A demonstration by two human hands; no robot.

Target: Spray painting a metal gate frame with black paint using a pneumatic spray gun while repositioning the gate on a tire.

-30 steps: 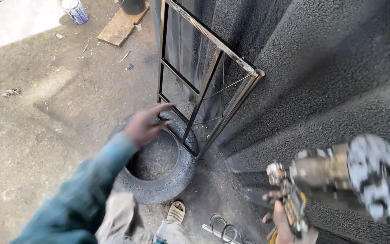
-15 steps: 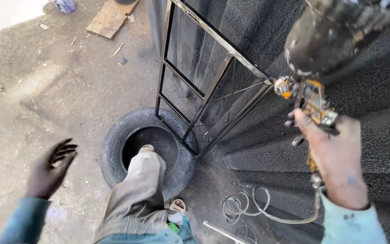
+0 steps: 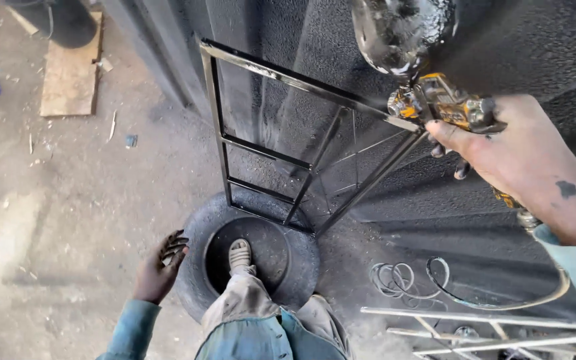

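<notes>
The person is spray-painting a black metal frame that is standing on an old tyre on the dusty floor, leaning against a dark wall. The right hand is closing around a yellow spray gun, its cup above, nozzle just beside the frame's top corner. The left hand is hanging free, fingers loosely spread, near the tyre's rim. Judging by this, coating is underway; the next pass is calling for a steady sweep along the bars
</notes>
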